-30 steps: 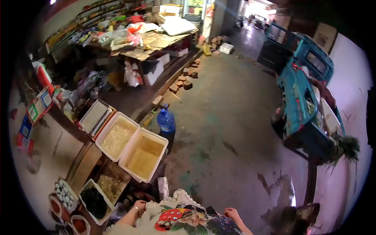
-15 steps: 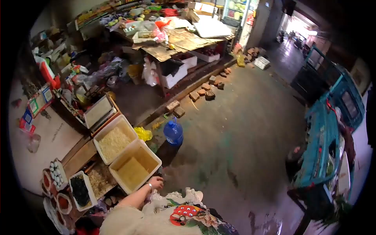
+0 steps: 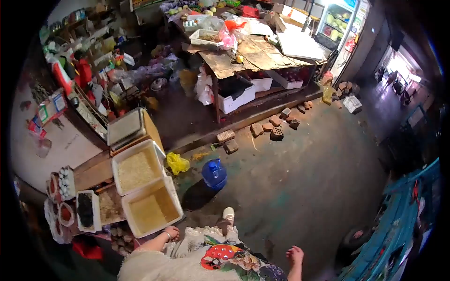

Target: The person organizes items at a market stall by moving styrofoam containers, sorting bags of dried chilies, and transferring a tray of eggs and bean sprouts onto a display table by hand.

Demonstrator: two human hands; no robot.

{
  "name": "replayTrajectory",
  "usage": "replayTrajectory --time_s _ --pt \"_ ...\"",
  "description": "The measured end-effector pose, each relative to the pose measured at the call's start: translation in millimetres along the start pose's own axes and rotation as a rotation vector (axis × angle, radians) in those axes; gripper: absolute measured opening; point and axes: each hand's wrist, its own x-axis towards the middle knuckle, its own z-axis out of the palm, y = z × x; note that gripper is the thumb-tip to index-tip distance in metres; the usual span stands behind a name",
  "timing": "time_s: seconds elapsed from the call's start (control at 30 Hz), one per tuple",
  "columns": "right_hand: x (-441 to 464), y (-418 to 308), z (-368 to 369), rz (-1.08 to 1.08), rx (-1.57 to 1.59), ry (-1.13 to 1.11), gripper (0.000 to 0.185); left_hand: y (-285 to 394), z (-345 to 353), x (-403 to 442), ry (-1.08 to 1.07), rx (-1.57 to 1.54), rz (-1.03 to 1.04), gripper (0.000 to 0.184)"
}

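My left hand (image 3: 172,232) hangs just beyond the near right corner of a white box with a yellowish bottom (image 3: 151,209); its fingers are curled and what they hold, if anything, is too small to make out. Out to the right, my right hand (image 3: 295,254) is raised over the floor with its fingers loosely bent and nothing visible in them. Behind the near box is a second white box of pale contents (image 3: 136,169). A blue water bottle (image 3: 214,174) stands on the floor ahead.
A yellow bag (image 3: 177,163) lies beside the boxes. Bricks (image 3: 275,133) line a low step before a cardboard-covered table (image 3: 255,55). On the right is a blue vehicle (image 3: 398,225). Trays of eggs (image 3: 66,183) and dark goods (image 3: 86,210) are at the left.
The view has turned right and moved forward. My left hand has drawn back from the box edge. My right hand, out of view half a second ago, shows again, and one shoe has appeared.
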Motion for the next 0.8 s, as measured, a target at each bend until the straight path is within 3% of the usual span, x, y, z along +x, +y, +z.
replayTrajectory --time_s 0.07,0.13,0.17,0.2,0.27,0.33,0.37,0.43,0.5,0.57,0.63,0.7,0.73,0.77,0.8 --pt "2.5 -22.2 44.0 0.111 -0.022 -0.070 0.022 47.9 6.0 16.9 -0.083 0.392 0.037 0.012" --pt "4.1 -48.2 78.5 0.227 -0.340 -0.252 0.023 79.1 31.1 50.9 -0.040 -0.038 0.112 0.011" --pt "16.8 -45.7 86.8 0.195 -0.458 -0.330 0.022 144.4 38.9 12.9 -0.005 0.116 0.208 0.012" --pt "21.4 -53.0 103.5 0.171 -0.433 -0.347 0.021 117.4 47.0 102.5 0.093 0.285 0.878 0.018" --pt "17.4 -92.0 133.7 0.254 -0.451 -0.286 0.020 214.0 60.1 63.4 -0.069 0.055 0.547 0.026" --pt "50.4 -97.1 128.1 0.217 -0.362 -0.354 0.020 283.1 68.9 42.0 -0.115 -0.182 0.362 0.030" --pt "73.2 -99.9 116.0 0.255 -0.283 -0.392 0.019 305.2 69.6 42.0 -0.105 -0.198 0.364 0.030" --pt "163.9 -59.5 71.2 0.227 -0.419 -0.401 0.015 336.7 73.0 48.4 -0.093 -0.166 0.377 0.037" --pt "220.6 -57.1 50.3 0.273 -0.503 -0.388 0.014 344.6 72.6 62.1 -0.062 -0.218 0.345 0.036" --pt "242.1 -119.6 75.6 0.261 -0.517 -0.353 0.013 348.1 72.8 64.6 -0.008 -0.309 0.312 0.034" --pt "260.7 -202.9 125.8 0.230 -0.527 -0.331 0.013 310.9 70.6 108.8 0.119 -0.076 0.207 0.030" --pt "297.8 -246.5 158.7 0.122 -0.440 -0.353 0.009 297.0 82.5 100.0 0.262 -0.431 -0.016 0.026" --pt "325.9 -269.6 173.8 -0.102 -0.653 -0.515 0.006 289.2 90.6 101.6 0.313 -0.503 -0.110 0.032" --pt "369.1 -285.1 190.6 0.182 -0.290 -0.604 0.009 280.0 100.3 98.6 0.279 -0.580 -0.075 0.027" --pt "351.7 -333.6 238.8 0.034 -0.602 -0.546 0.013 270.7 110.1 95.9 0.242 -0.658 -0.043 0.021"
